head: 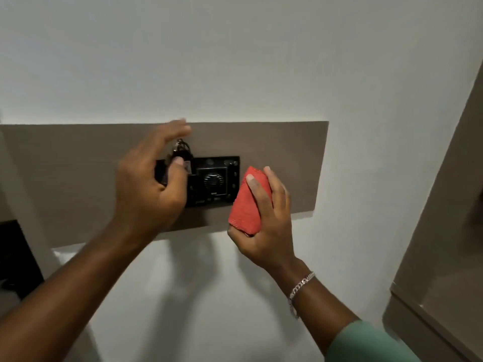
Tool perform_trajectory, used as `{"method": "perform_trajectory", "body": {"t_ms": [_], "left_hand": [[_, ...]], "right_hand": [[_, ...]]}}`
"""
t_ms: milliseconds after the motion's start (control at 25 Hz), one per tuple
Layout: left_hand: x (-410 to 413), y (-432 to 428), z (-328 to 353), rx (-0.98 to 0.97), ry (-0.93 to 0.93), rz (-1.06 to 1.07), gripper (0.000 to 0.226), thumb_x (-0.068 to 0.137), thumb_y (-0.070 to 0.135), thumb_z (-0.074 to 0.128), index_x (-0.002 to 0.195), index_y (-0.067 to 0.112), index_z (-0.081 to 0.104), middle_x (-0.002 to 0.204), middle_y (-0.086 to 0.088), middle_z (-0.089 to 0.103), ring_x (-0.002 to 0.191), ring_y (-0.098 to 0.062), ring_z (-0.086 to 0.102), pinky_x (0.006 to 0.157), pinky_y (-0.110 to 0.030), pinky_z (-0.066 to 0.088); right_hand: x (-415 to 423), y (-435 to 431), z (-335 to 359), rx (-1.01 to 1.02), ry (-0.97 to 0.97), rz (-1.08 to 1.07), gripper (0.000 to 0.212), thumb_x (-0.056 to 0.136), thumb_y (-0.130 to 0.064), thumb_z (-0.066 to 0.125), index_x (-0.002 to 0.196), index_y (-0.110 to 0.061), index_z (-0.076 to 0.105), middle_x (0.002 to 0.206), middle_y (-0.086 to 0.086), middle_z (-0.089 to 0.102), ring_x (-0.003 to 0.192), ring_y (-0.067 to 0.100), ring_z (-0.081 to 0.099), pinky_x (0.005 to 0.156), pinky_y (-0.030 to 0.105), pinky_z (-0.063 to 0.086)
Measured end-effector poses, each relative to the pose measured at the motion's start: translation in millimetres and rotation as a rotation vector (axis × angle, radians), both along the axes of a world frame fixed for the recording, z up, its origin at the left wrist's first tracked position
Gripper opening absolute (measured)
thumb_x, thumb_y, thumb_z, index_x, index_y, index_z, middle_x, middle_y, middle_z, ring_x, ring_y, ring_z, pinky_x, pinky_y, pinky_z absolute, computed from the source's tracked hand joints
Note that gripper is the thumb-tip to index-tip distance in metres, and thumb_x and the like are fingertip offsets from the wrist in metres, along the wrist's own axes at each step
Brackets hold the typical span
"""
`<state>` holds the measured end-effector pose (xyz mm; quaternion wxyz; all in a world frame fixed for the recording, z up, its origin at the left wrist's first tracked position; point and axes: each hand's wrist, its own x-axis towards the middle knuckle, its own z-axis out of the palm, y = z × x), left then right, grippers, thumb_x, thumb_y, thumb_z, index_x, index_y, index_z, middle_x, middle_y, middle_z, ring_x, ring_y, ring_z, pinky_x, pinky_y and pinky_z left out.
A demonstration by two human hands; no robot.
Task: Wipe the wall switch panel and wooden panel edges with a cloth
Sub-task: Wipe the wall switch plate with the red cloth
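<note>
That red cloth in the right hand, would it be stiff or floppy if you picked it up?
Probably floppy: the red cloth only keeps its block shape because the right hand grips it folded. Likely light, held easily by the fingers. Its woven-looking texture suggests it would not slip.

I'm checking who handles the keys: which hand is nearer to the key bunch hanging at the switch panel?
Left. The left hand is at the key bunch, thumb touching it. The right hand sits off to the right, past the switch panel, holding the red cloth.

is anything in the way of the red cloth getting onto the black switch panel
Yes. The left hand covers the switch panel's left part, holding a key bunch there. The right part, next to the red cloth in the right hand, is open.
</note>
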<state>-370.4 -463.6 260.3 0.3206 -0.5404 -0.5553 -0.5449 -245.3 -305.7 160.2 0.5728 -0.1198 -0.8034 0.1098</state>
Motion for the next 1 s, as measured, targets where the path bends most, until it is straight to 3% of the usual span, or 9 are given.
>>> {"method": "perform_trajectory", "body": {"t_ms": [120,240,320,400,520,640,720,880,1000], "left_hand": [[-54,-14,-9,-0.100,0.217,0.289,0.056,0.079,-0.003,0.048,0.134,-0.006,0.054,0.149,-0.020,0.046,0.144,-0.032,0.037,0.123,-0.049,0.024],[-93,-8,-19,-0.335,0.472,0.623,0.068,0.085,0.016,0.047,0.149,0.000,0.036,0.160,-0.019,0.027,0.150,-0.036,0.022,0.121,-0.055,0.013],[-106,-2,-26,-0.352,0.583,0.785,0.069,0.090,0.029,0.037,0.154,0.005,0.026,0.163,-0.016,0.020,0.152,-0.034,0.018,0.121,-0.055,0.012],[-110,4,-32,-0.305,0.602,0.841,0.070,0.092,0.033,0.031,0.156,0.007,0.020,0.165,-0.013,0.013,0.153,-0.032,0.013,0.122,-0.054,0.009],[-114,6,-32,-0.247,0.632,0.858,0.070,0.093,0.034,0.031,0.156,0.008,0.018,0.165,-0.012,0.010,0.154,-0.030,0.010,0.123,-0.053,0.007],[-117,3,-32,-0.239,0.651,0.861,0.070,0.094,0.036,0.032,0.156,0.007,0.018,0.165,-0.013,0.012,0.154,-0.029,0.007,0.122,-0.054,0.007],[-116,4,-31,-0.213,0.602,0.889,0.072,0.094,0.039,0.032,0.156,0.006,0.016,0.164,-0.014,0.012,0.154,-0.028,0.003,0.123,-0.053,0.003],[-117,3,-32,-0.177,0.461,0.919,0.077,0.095,0.045,0.032,0.156,0.003,0.013,0.164,-0.016,0.005,0.154,-0.028,-0.002,0.123,-0.053,-0.001],[-119,3,-34,-0.180,0.470,0.932,0.080,0.094,0.048,0.035,0.156,0.002,0.012,0.164,-0.016,0.005,0.154,-0.030,-0.001,0.123,-0.054,0.001]], "right_hand": [[-36,-10,14,0.024,0.017,-0.006,0.092,0.067,-0.040,0.074,0.149,-0.026,0.035,0.163,0.014,0.026,0.149,0.033,0.029,0.116,0.061,0.035],[-59,-8,24,0.101,-0.008,-0.032,0.092,0.073,-0.052,0.072,0.151,-0.026,0.031,0.167,0.016,0.018,0.157,0.033,0.013,0.125,0.058,0.019],[-66,-7,21,0.153,0.010,-0.044,0.092,0.078,-0.071,0.062,0.152,-0.025,0.031,0.168,0.015,0.016,0.158,0.033,0.008,0.125,0.062,0.016],[-74,-8,19,0.163,0.065,-0.053,0.090,0.082,-0.079,0.049,0.152,-0.026,0.034,0.168,0.012,0.018,0.158,0.033,0.008,0.121,0.068,0.017],[-93,-14,23,0.172,0.137,-0.111,0.065,0.094,-0.067,0.039,0.147,-0.029,0.041,0.164,0.006,0.032,0.157,0.031,0.016,0.116,0.072,0.022],[-81,17,22,0.489,0.086,-0.085,0.049,0.097,-0.046,0.044,0.139,-0.022,0.050,0.153,0.010,0.045,0.151,0.035,0.031,0.109,0.068,0.036],[-65,43,26,0.638,0.010,-0.061,0.047,0.095,-0.043,0.045,0.137,-0.020,0.050,0.151,0.011,0.045,0.147,0.037,0.034,0.107,0.065,0.040],[-82,18,30,0.413,0.093,-0.069,0.053,0.096,-0.049,0.043,0.142,-0.023,0.048,0.156,0.009,0.042,0.153,0.033,0.026,0.115,0.064,0.031],[-69,34,33,0.616,0.018,-0.070,0.051,0.097,-0.047,0.042,0.141,-0.020,0.048,0.153,0.011,0.042,0.150,0.036,0.031,0.110,0.066,0.037]]}}
